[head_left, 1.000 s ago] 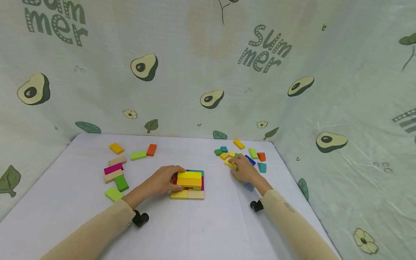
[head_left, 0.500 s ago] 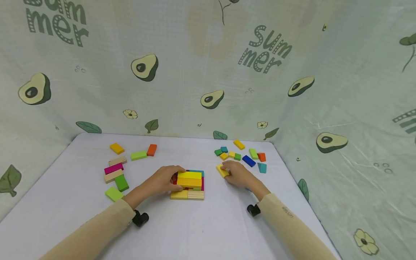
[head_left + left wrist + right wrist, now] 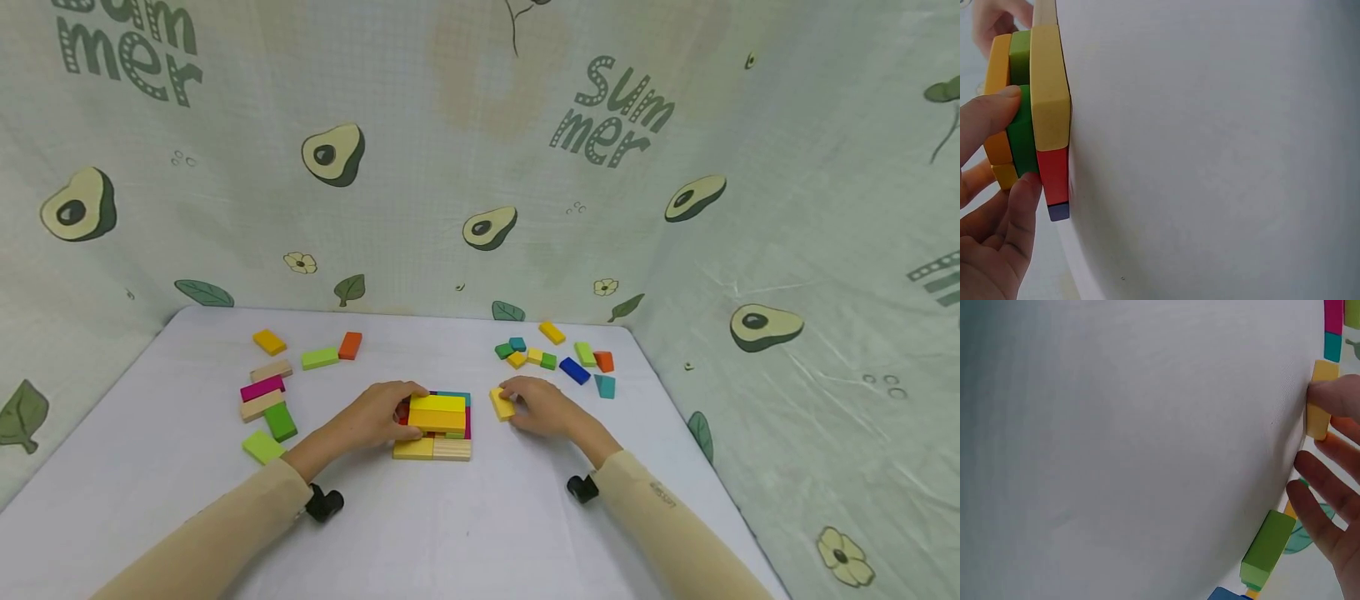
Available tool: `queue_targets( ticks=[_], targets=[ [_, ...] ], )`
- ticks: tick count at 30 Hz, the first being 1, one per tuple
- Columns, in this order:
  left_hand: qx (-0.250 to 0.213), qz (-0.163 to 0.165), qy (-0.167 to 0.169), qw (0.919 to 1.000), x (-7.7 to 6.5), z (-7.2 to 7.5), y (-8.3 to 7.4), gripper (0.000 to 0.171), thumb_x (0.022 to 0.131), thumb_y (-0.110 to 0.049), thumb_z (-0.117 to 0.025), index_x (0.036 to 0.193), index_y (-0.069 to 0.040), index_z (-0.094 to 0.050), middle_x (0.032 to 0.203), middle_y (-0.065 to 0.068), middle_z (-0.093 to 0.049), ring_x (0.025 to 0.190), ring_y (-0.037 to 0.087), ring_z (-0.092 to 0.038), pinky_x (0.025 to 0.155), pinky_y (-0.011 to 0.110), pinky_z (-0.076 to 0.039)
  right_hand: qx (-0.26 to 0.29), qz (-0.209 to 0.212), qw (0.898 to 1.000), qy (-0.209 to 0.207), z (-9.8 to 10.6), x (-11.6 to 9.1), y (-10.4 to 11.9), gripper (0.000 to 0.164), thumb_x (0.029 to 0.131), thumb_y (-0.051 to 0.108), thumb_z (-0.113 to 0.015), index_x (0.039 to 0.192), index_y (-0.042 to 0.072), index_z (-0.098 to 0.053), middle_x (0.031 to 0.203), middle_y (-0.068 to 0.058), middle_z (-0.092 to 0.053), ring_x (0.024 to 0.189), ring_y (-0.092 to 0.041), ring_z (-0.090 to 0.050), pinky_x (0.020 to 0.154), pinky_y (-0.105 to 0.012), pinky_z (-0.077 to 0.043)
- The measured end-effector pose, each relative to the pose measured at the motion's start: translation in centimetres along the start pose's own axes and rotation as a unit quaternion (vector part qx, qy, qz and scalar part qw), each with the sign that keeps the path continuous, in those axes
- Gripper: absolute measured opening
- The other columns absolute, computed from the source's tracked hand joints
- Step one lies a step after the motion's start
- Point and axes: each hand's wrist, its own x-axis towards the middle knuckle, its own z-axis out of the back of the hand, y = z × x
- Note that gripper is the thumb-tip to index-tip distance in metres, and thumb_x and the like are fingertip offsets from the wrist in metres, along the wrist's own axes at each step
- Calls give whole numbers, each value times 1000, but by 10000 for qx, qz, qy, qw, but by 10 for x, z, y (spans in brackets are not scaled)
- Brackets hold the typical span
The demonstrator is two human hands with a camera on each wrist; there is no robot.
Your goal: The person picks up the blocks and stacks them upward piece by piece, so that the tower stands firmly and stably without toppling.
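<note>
A low stack of coloured wooden blocks lies flat at the middle of the white table, two yellow blocks on top. My left hand grips the stack's left end, thumb on the near side and fingers behind. In the left wrist view the thumb presses a green block in the middle layer, above a pale yellow block. To the right of the stack, my right hand pinches a single yellow block. In the right wrist view, its thumb lies across that block, and the other fingers are spread.
Loose blocks lie at the left, among them a magenta one and a green one. More sit back right, including a blue block, a teal block and a lime block. A patterned cloth hangs behind the table.
My right hand has drawn the yellow block out of the right-hand cluster, leftward and slightly nearer, toward the stack. My left hand has kept its grip on the stack.
</note>
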Motion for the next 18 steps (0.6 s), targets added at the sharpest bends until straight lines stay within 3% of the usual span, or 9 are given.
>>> queue_targets(
  ticks=[6, 10, 14, 18],
  targets=[
    [-14, 1, 2, 10000, 1, 0, 0, 63, 89, -27, -88, 145, -12, -62, 146, 13, -63, 127, 31, -59, 114, 55, -49, 185, 142, 9997, -77, -1, -3, 1, 42, 94, 23, -84, 133, 14, -70, 128, 1, -68, 105, -15, -60, 97, -36, -57],
    [12, -42, 4, 10000, 1, -2, 0, 63, 89, -27, -89, 144, -12, -63, 146, 13, -64, 126, 31, -59, 113, 55, -49, 358, 339, 9979, -428, -3, -6, 6, 44, 93, 27, -84, 134, 17, -71, 126, 3, -66, 103, -15, -62, 92, -33, -59],
    [8, -19, 3, 10000, 1, -2, 1, 63, 89, -28, -89, 144, -13, -63, 146, 12, -64, 125, 30, -59, 113, 55, -49, 782, 727, 9900, -922, -3, -6, 23, 45, 93, 25, -85, 134, 16, -71, 127, 1, -65, 103, -19, -65, 93, -35, -61],
    [3, -41, -4, 10000, 2, -2, 3, 63, 89, -28, -89, 144, -13, -63, 146, 12, -64, 128, 31, -60, 114, 56, -49, 1144, 987, 9829, -1049, -3, -2, 44, 44, 94, 25, -84, 134, 16, -71, 129, 1, -65, 107, -20, -66, 97, -37, -61]
  ],
)
